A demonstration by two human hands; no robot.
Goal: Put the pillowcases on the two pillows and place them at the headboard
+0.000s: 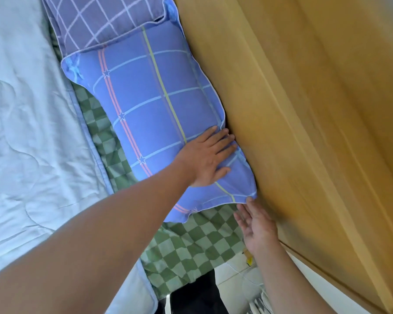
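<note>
Head view: both cased pillows lie along the wooden headboard (pixel 281 91), the near pillow (pixel 154 105) overlapping the far pillow (pixel 95 21) on the green checked sheet (pixel 186 248). The left hand (pixel 204 159) presses flat, fingers spread, on the near pillow's end. The right hand (pixel 256 227) is loose and holds nothing, its fingertips at the pillowcase corner. This looks like final placing; next, probably squaring that corner against the headboard. A pale blue quilt (pixel 27 109) lies alongside.
</note>
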